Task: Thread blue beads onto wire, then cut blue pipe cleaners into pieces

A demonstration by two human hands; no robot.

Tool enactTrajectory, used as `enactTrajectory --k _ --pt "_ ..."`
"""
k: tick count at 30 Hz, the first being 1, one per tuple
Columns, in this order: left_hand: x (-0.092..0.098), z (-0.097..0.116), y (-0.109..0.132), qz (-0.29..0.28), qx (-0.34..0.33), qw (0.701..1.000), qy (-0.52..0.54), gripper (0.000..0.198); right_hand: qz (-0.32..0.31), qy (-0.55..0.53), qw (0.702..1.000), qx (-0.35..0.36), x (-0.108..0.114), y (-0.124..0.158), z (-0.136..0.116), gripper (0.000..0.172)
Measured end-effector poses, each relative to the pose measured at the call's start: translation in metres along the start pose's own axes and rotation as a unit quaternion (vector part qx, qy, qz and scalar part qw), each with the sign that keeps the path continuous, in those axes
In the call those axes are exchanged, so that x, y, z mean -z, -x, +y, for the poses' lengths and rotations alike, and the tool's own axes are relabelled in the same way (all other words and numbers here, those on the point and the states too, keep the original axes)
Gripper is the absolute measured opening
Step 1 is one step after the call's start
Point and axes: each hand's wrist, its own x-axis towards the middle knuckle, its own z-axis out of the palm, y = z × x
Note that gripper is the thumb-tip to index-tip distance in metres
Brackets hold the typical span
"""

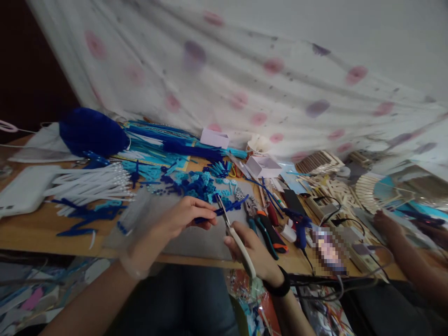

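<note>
In the middle of the table my left hand is closed, its fingertips pinching a dark blue pipe cleaner that stretches away to the right. My right hand grips a pair of scissors with pale handles, and their blades cross the pipe cleaner just right of my left fingertips. Whether the blades are fully closed cannot be made out. Just beyond my hands lies a heap of blue and turquoise pipe-cleaner pieces. Beneath them is a greyish translucent mat.
White pipe cleaners with beaded tips lie left, beside a white case. Pliers, a blue glue gun and a power strip with cables crowd the right. Another person's hand is at far right, near a fan-shaped stick piece.
</note>
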Motion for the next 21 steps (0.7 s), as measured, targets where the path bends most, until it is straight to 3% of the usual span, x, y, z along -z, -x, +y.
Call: enactTrajectory --k 7,9,12,16,19,21 --pt "0.013 -0.009 -0.012 0.012 0.000 1.000 0.020 0.006 0.059 0.042 0.997 -0.013 -0.001 -0.015 0.018 0.046" --pt "0.017 -0.011 -0.014 0.021 -0.008 0.999 0.033 0.010 0.096 0.112 0.989 -0.005 0.002 -0.017 0.022 0.044" --pt "0.022 -0.014 -0.015 0.033 -0.032 0.997 0.061 0.015 0.141 0.279 0.950 0.007 0.007 -0.018 0.026 0.032" --pt "0.022 -0.016 -0.015 0.064 -0.070 0.988 0.118 0.021 0.100 0.405 0.908 0.041 0.006 -0.021 0.031 0.008" --pt "0.019 -0.016 -0.011 0.076 -0.086 0.984 0.134 0.022 0.082 0.410 0.906 0.055 0.004 -0.021 0.032 0.009" --pt "0.013 -0.015 -0.006 0.074 -0.087 0.984 0.133 0.022 0.113 0.383 0.912 0.092 0.004 -0.017 0.026 0.014"
